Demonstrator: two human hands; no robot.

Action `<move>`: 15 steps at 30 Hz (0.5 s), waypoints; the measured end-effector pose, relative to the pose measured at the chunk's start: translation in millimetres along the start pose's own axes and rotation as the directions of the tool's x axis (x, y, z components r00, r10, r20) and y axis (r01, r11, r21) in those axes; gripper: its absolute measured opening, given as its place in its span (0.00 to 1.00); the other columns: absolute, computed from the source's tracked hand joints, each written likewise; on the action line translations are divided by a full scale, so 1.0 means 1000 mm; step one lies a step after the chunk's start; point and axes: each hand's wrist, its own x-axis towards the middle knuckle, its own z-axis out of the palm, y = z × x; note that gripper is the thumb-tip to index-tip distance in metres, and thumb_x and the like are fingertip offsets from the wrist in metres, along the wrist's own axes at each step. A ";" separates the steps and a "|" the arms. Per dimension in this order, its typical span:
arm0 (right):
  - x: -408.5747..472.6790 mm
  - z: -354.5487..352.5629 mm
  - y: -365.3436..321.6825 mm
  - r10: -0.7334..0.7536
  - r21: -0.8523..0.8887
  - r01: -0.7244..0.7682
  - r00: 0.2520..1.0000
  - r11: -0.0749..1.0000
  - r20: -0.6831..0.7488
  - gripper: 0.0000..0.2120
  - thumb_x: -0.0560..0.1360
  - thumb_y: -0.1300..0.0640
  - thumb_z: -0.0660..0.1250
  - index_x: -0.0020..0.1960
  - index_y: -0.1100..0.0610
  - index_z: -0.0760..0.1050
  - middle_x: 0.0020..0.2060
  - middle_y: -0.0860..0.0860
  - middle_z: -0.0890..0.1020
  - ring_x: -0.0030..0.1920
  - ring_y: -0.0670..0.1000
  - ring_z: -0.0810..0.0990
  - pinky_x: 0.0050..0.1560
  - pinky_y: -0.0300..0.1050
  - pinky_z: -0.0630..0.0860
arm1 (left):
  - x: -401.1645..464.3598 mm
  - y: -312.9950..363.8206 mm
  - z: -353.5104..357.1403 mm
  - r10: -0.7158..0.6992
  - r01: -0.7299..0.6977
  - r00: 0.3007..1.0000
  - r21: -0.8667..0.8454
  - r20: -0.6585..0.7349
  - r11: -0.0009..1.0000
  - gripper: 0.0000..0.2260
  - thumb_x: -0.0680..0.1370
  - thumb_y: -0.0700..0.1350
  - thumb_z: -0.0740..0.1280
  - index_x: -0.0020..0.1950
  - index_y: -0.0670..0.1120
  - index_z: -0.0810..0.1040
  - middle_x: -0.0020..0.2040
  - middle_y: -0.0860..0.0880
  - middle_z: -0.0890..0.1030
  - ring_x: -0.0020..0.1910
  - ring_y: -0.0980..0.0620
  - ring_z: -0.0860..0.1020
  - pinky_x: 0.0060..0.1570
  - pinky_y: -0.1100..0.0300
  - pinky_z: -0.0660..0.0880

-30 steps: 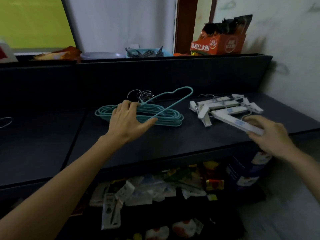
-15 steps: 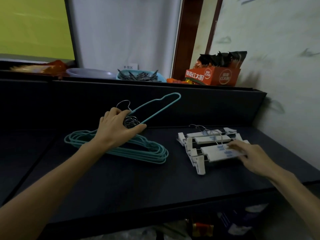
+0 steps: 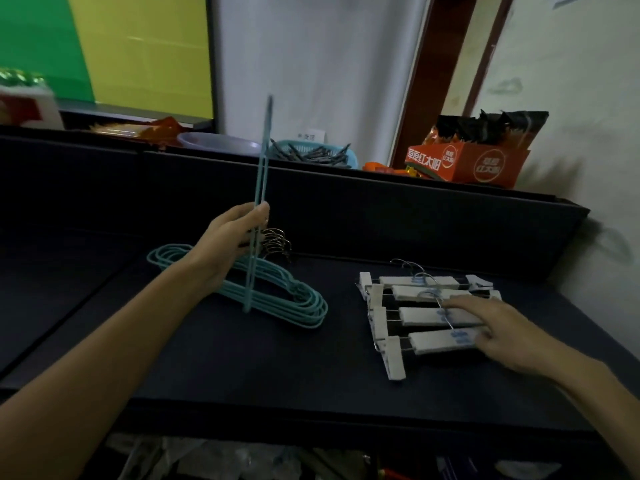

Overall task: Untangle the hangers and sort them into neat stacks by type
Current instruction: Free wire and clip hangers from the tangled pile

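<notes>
left hand [image 3: 227, 245] grips upright teal hanger [image 3: 260, 188] | right hand [image 3: 498, 332] flat on white clip hangers [image 3: 426, 315]

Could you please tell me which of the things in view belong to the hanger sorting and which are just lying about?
Job: teal hanger held upright in the left hand; teal hanger stack; white clip hangers under the right hand.

Lying about: orange snack box, blue basket, purple bowl.

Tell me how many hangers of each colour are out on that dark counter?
White clip hangers, under the right hand: 4
Teal hangers: 1 upright in the left hand, plus a flat stack too overlapped to count
Total: 5 countable, besides the stack
</notes>
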 end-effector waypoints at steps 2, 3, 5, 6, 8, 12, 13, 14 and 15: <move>0.005 -0.003 0.002 -0.041 0.005 0.041 0.998 0.999 0.040 0.31 0.71 0.65 0.62 0.64 0.34 0.65 0.62 0.37 0.68 0.61 0.44 0.68 0.59 0.41 0.68 | -0.011 0.001 0.001 -0.022 0.018 1.000 -0.181 -0.020 0.983 0.31 0.68 0.59 0.68 0.68 0.49 0.69 0.61 0.46 0.77 0.57 0.44 0.78 0.50 0.52 0.76; 0.007 -0.001 0.003 -0.074 0.017 0.073 0.996 0.997 0.059 0.30 0.71 0.64 0.63 0.62 0.32 0.64 0.63 0.37 0.69 0.62 0.45 0.69 0.60 0.42 0.69 | -0.016 0.000 0.002 -0.033 0.026 0.999 -0.243 -0.025 0.970 0.32 0.68 0.57 0.68 0.70 0.50 0.66 0.60 0.46 0.77 0.57 0.43 0.79 0.51 0.51 0.77; 0.010 0.003 0.007 -0.135 0.042 0.133 0.989 0.990 0.064 0.30 0.72 0.62 0.64 0.59 0.30 0.63 0.65 0.39 0.71 0.64 0.45 0.70 0.63 0.46 0.70 | -0.026 -0.005 0.002 -0.047 0.034 0.998 -0.318 -0.034 0.948 0.35 0.69 0.54 0.69 0.74 0.51 0.62 0.61 0.46 0.77 0.57 0.43 0.80 0.54 0.48 0.77; 0.010 0.004 0.008 -0.154 0.055 0.150 0.986 0.987 0.063 0.29 0.72 0.62 0.65 0.59 0.30 0.63 0.65 0.40 0.71 0.65 0.45 0.70 0.64 0.47 0.70 | -0.032 -0.007 0.002 -0.050 0.035 0.998 -0.343 -0.034 0.939 0.35 0.69 0.53 0.69 0.74 0.52 0.61 0.61 0.47 0.78 0.56 0.43 0.80 0.55 0.47 0.77; 0.011 0.004 0.008 -0.175 0.080 0.170 0.983 0.982 0.052 0.28 0.73 0.61 0.66 0.63 0.34 0.65 0.66 0.40 0.70 0.66 0.45 0.69 0.66 0.47 0.69 | -0.043 -0.010 0.002 -0.045 0.029 0.998 -0.392 -0.032 0.920 0.33 0.70 0.51 0.69 0.74 0.52 0.62 0.61 0.47 0.78 0.56 0.44 0.80 0.54 0.47 0.78; 0.014 0.000 0.003 -0.213 0.124 0.213 0.977 0.969 -0.015 0.26 0.73 0.62 0.68 0.65 0.40 0.68 0.64 0.41 0.71 0.67 0.46 0.69 0.67 0.44 0.67 | -0.055 -0.010 0.000 -0.038 0.010 0.997 -0.391 -0.065 0.920 0.32 0.71 0.48 0.69 0.74 0.53 0.63 0.62 0.46 0.77 0.56 0.44 0.80 0.52 0.48 0.79; 0.015 -0.001 0.002 -0.232 0.142 0.234 0.972 0.962 -0.031 0.26 0.74 0.62 0.68 0.63 0.38 0.67 0.63 0.40 0.71 0.65 0.44 0.70 0.65 0.41 0.67 | -0.056 -0.008 -0.001 -0.032 -0.001 0.996 -0.368 -0.084 0.930 0.33 0.71 0.47 0.69 0.74 0.53 0.63 0.61 0.47 0.77 0.56 0.45 0.80 0.53 0.48 0.78; 0.015 -0.002 0.001 -0.244 0.164 0.248 0.969 0.955 -0.042 0.25 0.74 0.63 0.67 0.62 0.37 0.67 0.61 0.39 0.72 0.63 0.43 0.71 0.62 0.38 0.68 | -0.057 -0.006 -0.002 -0.022 -0.013 0.995 -0.341 -0.097 0.940 0.34 0.70 0.47 0.69 0.75 0.54 0.63 0.60 0.48 0.77 0.55 0.46 0.79 0.54 0.48 0.77; 0.017 -0.003 -0.001 -0.250 0.184 0.257 0.966 0.949 -0.057 0.24 0.75 0.62 0.67 0.61 0.37 0.68 0.61 0.39 0.73 0.61 0.41 0.73 0.58 0.35 0.69 | -0.057 -0.003 -0.003 -0.010 -0.024 0.995 -0.315 -0.104 0.949 0.34 0.69 0.47 0.70 0.75 0.54 0.63 0.59 0.49 0.77 0.54 0.48 0.79 0.55 0.49 0.76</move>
